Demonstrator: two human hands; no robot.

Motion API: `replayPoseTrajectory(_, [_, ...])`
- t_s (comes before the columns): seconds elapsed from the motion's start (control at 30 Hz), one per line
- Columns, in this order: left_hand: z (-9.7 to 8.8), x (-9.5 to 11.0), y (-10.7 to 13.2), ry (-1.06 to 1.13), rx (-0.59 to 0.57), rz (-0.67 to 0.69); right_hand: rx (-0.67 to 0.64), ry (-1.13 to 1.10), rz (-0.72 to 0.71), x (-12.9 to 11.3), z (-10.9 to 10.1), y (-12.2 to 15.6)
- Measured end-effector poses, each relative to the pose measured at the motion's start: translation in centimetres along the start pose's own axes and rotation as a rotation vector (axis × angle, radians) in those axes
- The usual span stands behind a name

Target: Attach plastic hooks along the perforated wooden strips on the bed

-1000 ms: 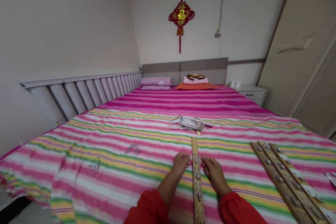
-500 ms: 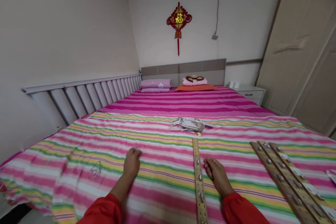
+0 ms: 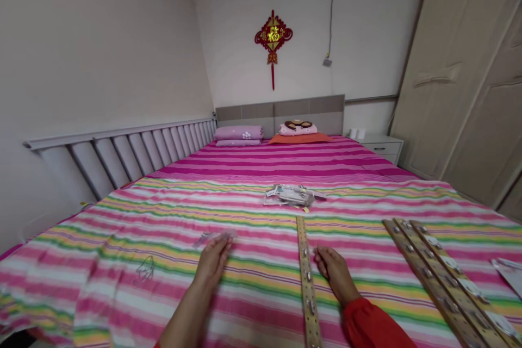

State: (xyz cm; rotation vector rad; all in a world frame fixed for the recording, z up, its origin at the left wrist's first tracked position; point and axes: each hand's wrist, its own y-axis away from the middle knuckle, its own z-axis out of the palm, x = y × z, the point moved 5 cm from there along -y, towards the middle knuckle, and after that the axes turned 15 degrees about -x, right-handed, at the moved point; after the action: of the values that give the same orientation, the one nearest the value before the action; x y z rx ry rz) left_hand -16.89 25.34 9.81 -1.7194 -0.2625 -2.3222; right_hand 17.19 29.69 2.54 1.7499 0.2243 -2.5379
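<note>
A long wooden strip (image 3: 306, 283) with holes and small metal fittings lies on the striped bedspread (image 3: 261, 212), running away from me. My right hand (image 3: 333, 272) rests on the bedspread just right of the strip, fingers curled toward it. My left hand (image 3: 214, 263) is stretched out to the left, its fingertips at a small clear plastic packet (image 3: 212, 238) on the cover. Whether the fingers grip the packet is blurred.
A pile of clear packets (image 3: 291, 196) lies further up the bed beyond the strip. Several more wooden strips (image 3: 444, 283) with metal fittings lie at the right. Another packet (image 3: 509, 272) is at the right edge, a wire shape (image 3: 144, 269) at the left. Pillows (image 3: 240, 133) lie at the headboard.
My left hand left the wooden strip and moved left and forward to the small packet. My right hand stayed beside the strip. The camera tilted down slightly.
</note>
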Motion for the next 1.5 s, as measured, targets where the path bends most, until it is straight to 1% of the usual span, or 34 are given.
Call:
replayPoseTrajectory(0.03, [1.4, -0.6, 0.8, 0.172, -0.045, -0.062, 0.002, -0.011, -0.005, 0.0, -0.1, 0.0])
replayPoseTrajectory(0.07, [2.8, -1.0, 1.7, 0.298, -0.086, -0.116, 0.008, -0.022, -0.011, 0.0, -0.1, 0.0])
replayPoseTrajectory(0.1, [4.1, -1.4, 2.7, 0.381, -0.103, -0.16, 0.016, -0.03, -0.016, -0.1, -0.2, 0.1])
replayPoseTrajectory(0.17, [6.5, -1.9, 4.4, 0.449, -0.128, -0.219, 0.036, -0.03, -0.019, -0.5, -0.2, 0.5])
replayPoseTrajectory(0.23, [8.5, -2.2, 5.8, 0.475, -0.135, -0.25, 0.055, 0.0, -0.005, -1.3, 0.3, 1.2])
replayPoseTrajectory(0.3, [10.3, -2.5, 6.9, 0.484, -0.148, -0.254, 0.051, 0.054, 0.01, -2.5, 1.4, 2.3])
replayPoseTrajectory(0.37, [11.7, -2.6, 7.6, 0.476, -0.171, -0.234, -0.023, 0.105, -0.001, -4.1, 3.3, 3.5])
replayPoseTrajectory(0.4, [12.3, -2.7, 8.0, 0.469, -0.183, -0.221, -0.069, 0.111, 0.005, -4.9, 4.4, 4.2])
replayPoseTrajectory(0.43, [12.8, -2.8, 8.3, 0.464, -0.195, -0.21, -0.085, 0.123, -0.007, -5.6, 5.3, 4.8])
replayPoseTrajectory(0.5, [13.5, -2.8, 8.9, 0.458, -0.217, -0.196, -0.078, 0.204, -0.064, -7.0, 6.8, 6.2])
replayPoseTrajectory(0.6, [14.2, -2.7, 10.0, 0.445, -0.251, -0.181, -0.022, 0.362, -0.206, -8.5, 8.1, 8.0])
replayPoseTrajectory(0.7, [14.5, -2.4, 11.1, 0.4, -0.306, -0.181, -0.005, 0.526, -0.339, -9.4, 8.8, 9.3])
replayPoseTrajectory(0.77, [14.5, -2.2, 11.6, 0.333, -0.342, -0.175, -0.017, 0.613, -0.398, -9.9, 9.2, 9.9])
replayPoseTrajectory(0.87, [14.4, -1.7, 12.0, 0.208, -0.362, -0.119, -0.03, 0.672, -0.445, -10.6, 9.6, 10.6])
replayPoseTrajectory(0.93, [14.5, -1.3, 12.1, 0.142, -0.369, -0.071, -0.031, 0.652, -0.441, -10.9, 9.7, 10.9])
replayPoseTrajectory(1.0, [14.7, -1.1, 12.3, 0.089, -0.39, -0.035, -0.036, 0.581, -0.396, -10.8, 9.6, 11.0])
replayPoseTrajectory(1.1, [15.1, -0.9, 12.9, -0.013, -0.43, -0.002, -0.052, 0.393, -0.25, -9.8, 8.9, 10.6])
replayPoseTrajectory(1.17, [15.3, -0.6, 13.3, -0.114, -0.462, 0.043, -0.063, 0.285, -0.152, -8.9, 8.3, 10.2])
replayPoseTrajectory(1.2, [15.2, -0.3, 13.5, -0.173, -0.467, 0.083, -0.067, 0.253, -0.115, -8.6, 8.0, 10.1])
replayPoseTrajectory(1.27, [14.8, 0.6, 13.8, -0.305, -0.435, 0.199, -0.094, 0.246, -0.067, -8.3, 7.5, 9.9])
replayPoseTrajectory(1.33, [14.3, 1.8, 13.8, -0.466, -0.399, 0.341, -0.14, 0.322, -0.076, -8.6, 7.3, 9.8])
replayPoseTrajectory(1.37, [14.2, 2.4, 13.8, -0.559, -0.406, 0.418, -0.17, 0.395, -0.104, -9.0, 7.4, 9.9])
replayPoseTrajectory(1.43, [14.5, 3.3, 13.7, -0.757, -0.469, 0.558, -0.235, 0.581, -0.181, -10.0, 7.7, 10.2])
replayPoseTrajectory(1.5, [14.8, 3.7, 13.6, -0.948, -0.545, 0.648, -0.299, 0.75, -0.232, -10.7, 8.2, 10.6])
